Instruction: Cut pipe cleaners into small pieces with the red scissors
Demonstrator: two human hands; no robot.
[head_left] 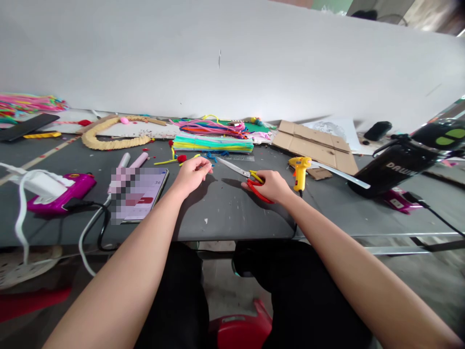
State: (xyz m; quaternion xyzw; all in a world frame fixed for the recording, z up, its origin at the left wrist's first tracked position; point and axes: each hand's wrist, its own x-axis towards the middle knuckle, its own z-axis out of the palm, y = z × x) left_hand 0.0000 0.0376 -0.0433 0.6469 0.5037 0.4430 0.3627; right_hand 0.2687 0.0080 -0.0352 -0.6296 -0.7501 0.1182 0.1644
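My right hand (274, 186) is closed around the handles of a pair of scissors (236, 168), one loop red and the other yellow. The blades point left and away from me and look nearly together. Left of their tips, my left hand (191, 177) has its fingers curled in a pinch just above the table. What those fingers hold, if anything, is too small to tell. Short blue fuzzy pieces (211, 156) lie just beyond the fingertips. Behind them is a bundle of turquoise and yellow pipe cleaners (214, 144).
A yellow glue gun (301, 173) stands right of my right hand, near cardboard (316, 143) and a black bottle (399, 160). On the left are a phone (145, 194), a purple power strip (69, 191) with cables, and a beige wrapped loop (109, 143). A wall (218, 87) rises behind.
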